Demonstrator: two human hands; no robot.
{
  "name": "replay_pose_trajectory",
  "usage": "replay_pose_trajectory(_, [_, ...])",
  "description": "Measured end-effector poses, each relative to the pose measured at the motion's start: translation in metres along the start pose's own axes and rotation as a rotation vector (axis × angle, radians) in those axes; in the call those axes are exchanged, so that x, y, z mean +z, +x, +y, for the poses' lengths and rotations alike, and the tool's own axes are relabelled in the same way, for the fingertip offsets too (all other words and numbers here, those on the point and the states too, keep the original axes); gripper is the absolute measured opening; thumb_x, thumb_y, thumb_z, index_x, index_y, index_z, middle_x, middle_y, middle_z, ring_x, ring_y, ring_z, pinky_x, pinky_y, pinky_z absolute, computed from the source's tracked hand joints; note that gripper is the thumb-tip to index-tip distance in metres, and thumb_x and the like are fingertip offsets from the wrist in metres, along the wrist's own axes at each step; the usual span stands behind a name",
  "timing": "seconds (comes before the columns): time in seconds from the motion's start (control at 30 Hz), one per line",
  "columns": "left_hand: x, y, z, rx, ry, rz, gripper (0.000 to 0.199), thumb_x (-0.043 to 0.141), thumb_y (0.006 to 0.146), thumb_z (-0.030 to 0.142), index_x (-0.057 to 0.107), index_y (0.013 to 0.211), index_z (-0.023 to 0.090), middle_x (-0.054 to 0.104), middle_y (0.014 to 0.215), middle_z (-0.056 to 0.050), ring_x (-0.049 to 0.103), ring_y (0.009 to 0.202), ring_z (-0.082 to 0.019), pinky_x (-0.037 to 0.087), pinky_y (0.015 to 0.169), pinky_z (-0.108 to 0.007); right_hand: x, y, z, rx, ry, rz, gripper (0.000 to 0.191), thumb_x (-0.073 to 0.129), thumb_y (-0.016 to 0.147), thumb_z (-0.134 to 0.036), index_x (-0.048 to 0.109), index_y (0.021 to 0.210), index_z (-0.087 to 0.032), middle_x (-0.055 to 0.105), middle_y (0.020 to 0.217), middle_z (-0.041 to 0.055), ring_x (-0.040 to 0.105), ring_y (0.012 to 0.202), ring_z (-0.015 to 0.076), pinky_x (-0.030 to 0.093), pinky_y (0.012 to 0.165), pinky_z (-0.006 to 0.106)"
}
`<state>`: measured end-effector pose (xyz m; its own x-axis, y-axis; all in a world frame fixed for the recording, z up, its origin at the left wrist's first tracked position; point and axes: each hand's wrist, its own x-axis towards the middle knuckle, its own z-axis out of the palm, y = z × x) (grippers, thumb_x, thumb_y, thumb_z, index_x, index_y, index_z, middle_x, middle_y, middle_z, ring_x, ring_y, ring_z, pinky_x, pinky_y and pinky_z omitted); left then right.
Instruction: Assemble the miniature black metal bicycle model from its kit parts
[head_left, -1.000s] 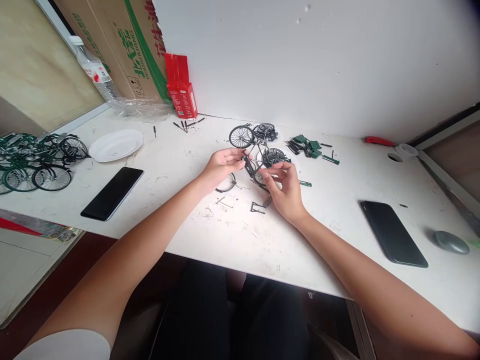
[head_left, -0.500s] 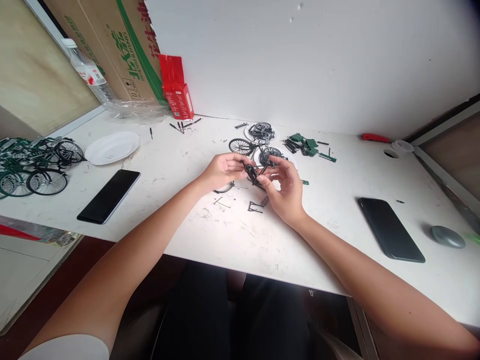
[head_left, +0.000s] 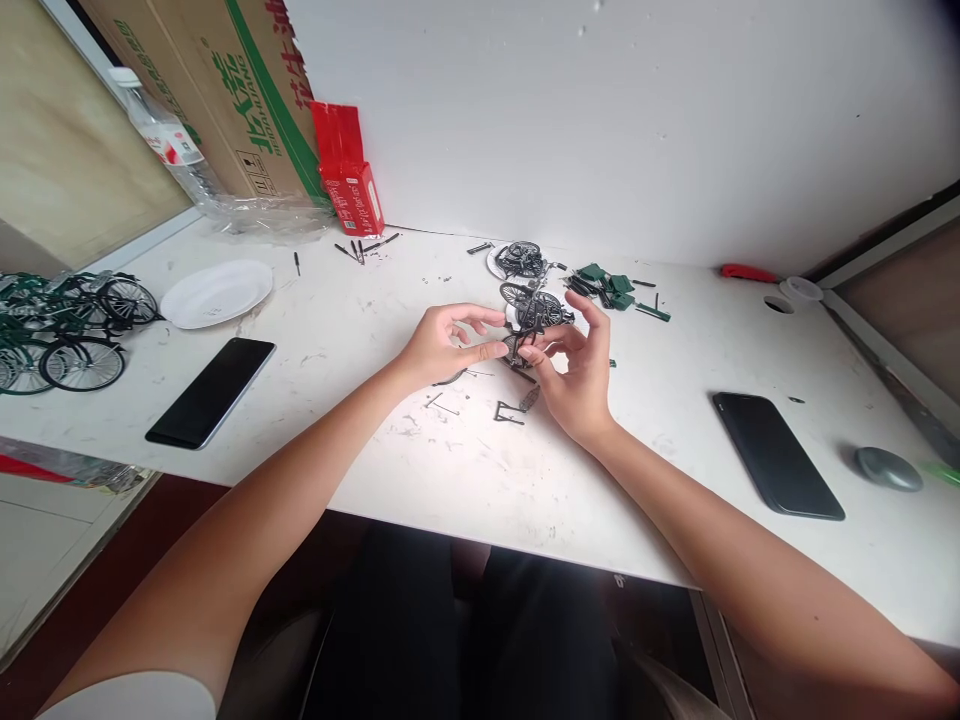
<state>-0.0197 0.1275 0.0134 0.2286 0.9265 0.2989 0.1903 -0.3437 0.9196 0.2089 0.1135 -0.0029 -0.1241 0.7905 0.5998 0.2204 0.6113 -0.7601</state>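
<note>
A dark miniature bicycle (head_left: pixel 516 347), partly built, is held just above the table between my two hands. My right hand (head_left: pixel 574 375) pinches it between thumb and fingers, with the index finger raised. My left hand (head_left: pixel 450 345) has its thumb and fingertips at the model's left side, around its edge. Fingers hide part of the model, and the wheels behind overlap its outline. Below my hands lie a small dark bracket-like frame piece (head_left: pixel 510 412) and a thin T-shaped rod (head_left: pixel 442 403).
Small wheels (head_left: pixel 519 260) lie on a plate behind my hands, beside green parts (head_left: pixel 615 285). Finished-looking miniature bicycles (head_left: pixel 82 363) stand left, near a white plate (head_left: pixel 217 295) and a phone (head_left: pixel 211 392). Another phone (head_left: pixel 778 455) and a grey oval object (head_left: pixel 889 468) lie right.
The miniature bicycle has been turned in my hands; the wheel that stuck out to the upper left has swung away. My left fingers have spread apart somewhat, and my right index finger has lifted.
</note>
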Motion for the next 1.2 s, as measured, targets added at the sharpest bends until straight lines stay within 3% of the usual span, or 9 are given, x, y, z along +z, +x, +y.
replay_pose_trajectory(0.1, [0.008, -0.003, 0.005, 0.025, 0.013, -0.048, 0.054, 0.096, 0.078, 0.051, 0.084, 0.124, 0.024, 0.079, 0.134, -0.014, 0.072, 0.107, -0.025, 0.051, 0.083, -0.037, -0.001, -0.003, -0.001, -0.005, -0.053, -0.07, 0.073, 0.073, 0.103, -0.058, 0.037, 0.162, -0.036, 0.076, 0.1, 0.0061, 0.076, 0.095, 0.0298, 0.065, 0.089, 0.054])
replay_pose_trajectory(0.23, [0.016, -0.005, 0.005, 0.065, 0.044, -0.041, 0.033, 0.091, 0.085, 0.049, 0.086, 0.103, 0.023, 0.081, 0.118, -0.01, 0.07, 0.093, -0.021, 0.047, 0.075, -0.035, -0.002, -0.005, -0.004, -0.058, -0.072, -0.162, 0.074, 0.07, 0.105, -0.053, 0.033, 0.167, -0.036, 0.079, 0.104, 0.0064, 0.076, 0.1, 0.0304, 0.064, 0.096, 0.056])
replay_pose_trajectory(0.37, [0.016, -0.002, 0.0, 0.068, 0.039, 0.024, 0.023, 0.085, 0.09, 0.041, 0.085, 0.099, 0.02, 0.08, 0.114, -0.01, 0.071, 0.095, -0.02, 0.048, 0.074, -0.033, -0.005, -0.001, -0.006, -0.059, -0.138, -0.17, 0.069, 0.072, 0.104, -0.051, 0.039, 0.162, -0.033, 0.081, 0.108, 0.0066, 0.076, 0.102, 0.0295, 0.063, 0.091, 0.052])
replay_pose_trajectory(0.43, [0.013, 0.0, -0.005, 0.07, 0.033, 0.091, 0.021, 0.082, 0.092, 0.039, 0.084, 0.102, 0.02, 0.08, 0.116, -0.011, 0.071, 0.097, -0.02, 0.048, 0.072, -0.032, -0.009, 0.005, -0.006, -0.037, -0.23, -0.148, 0.049, 0.072, 0.104, -0.05, 0.055, 0.145, -0.03, 0.08, 0.104, 0.0062, 0.073, 0.095, 0.0277, 0.061, 0.087, 0.049])
replay_pose_trajectory(0.5, [0.009, 0.003, -0.01, 0.076, 0.053, 0.139, 0.02, 0.08, 0.094, 0.036, 0.084, 0.106, 0.019, 0.08, 0.118, -0.011, 0.071, 0.095, -0.019, 0.048, 0.071, -0.031, -0.014, 0.01, -0.004, -0.042, -0.382, -0.198, 0.023, 0.071, 0.105, -0.049, 0.068, 0.108, -0.026, 0.078, 0.095, 0.0069, 0.068, 0.09, 0.0273, 0.056, 0.084, 0.046])
replay_pose_trajectory(0.63, [0.002, 0.008, -0.019, 0.099, 0.136, 0.258, 0.015, 0.079, 0.093, 0.027, 0.082, 0.105, 0.019, 0.08, 0.12, -0.01, 0.068, 0.087, -0.016, 0.048, 0.07, -0.03, -0.021, 0.016, -0.003, -0.012, -0.626, -0.447, 0.031, 0.076, 0.101, -0.041, 0.067, 0.078, -0.023, 0.075, 0.082, 0.0079, 0.062, 0.09, 0.0297, 0.047, 0.078, 0.042])
replay_pose_trajectory(0.77, [-0.001, 0.01, -0.021, 0.109, 0.195, 0.317, 0.01, 0.077, 0.092, 0.021, 0.079, 0.101, 0.018, 0.079, 0.118, -0.009, 0.067, 0.085, -0.015, 0.05, 0.072, -0.03, -0.02, 0.015, -0.005, 0.068, -0.608, -0.505, 0.026, 0.078, 0.099, -0.034, 0.067, 0.078, -0.023, 0.074, 0.083, 0.0075, 0.062, 0.09, 0.0283, 0.047, 0.076, 0.04])
replay_pose_trajectory(0.9, [-0.001, 0.009, -0.021, 0.139, 0.239, 0.308, 0.011, 0.076, 0.091, 0.018, 0.08, 0.102, 0.018, 0.079, 0.116, -0.009, 0.068, 0.084, -0.015, 0.051, 0.072, -0.03, -0.018, 0.012, -0.003, 0.028, -0.615, -0.506, 0.016, 0.075, 0.101, -0.029, 0.073, 0.087, -0.022, 0.073, 0.087, 0.0088, 0.061, 0.092, 0.0289, 0.049, 0.077, 0.042])
replay_pose_trajectory(1.2, [-0.003, 0.009, -0.023, 0.141, 0.26, 0.291, 0.013, 0.077, 0.092, 0.027, 0.079, 0.101, 0.018, 0.079, 0.116, -0.01, 0.068, 0.084, -0.016, 0.052, 0.074, -0.031, -0.014, 0.008, 0.014, -0.041, -0.556, -0.415, 0.028, 0.061, 0.109, -0.04, 0.071, 0.089, -0.024, 0.072, 0.088, 0.0119, 0.057, 0.091, 0.0325, 0.05, 0.078, 0.049])
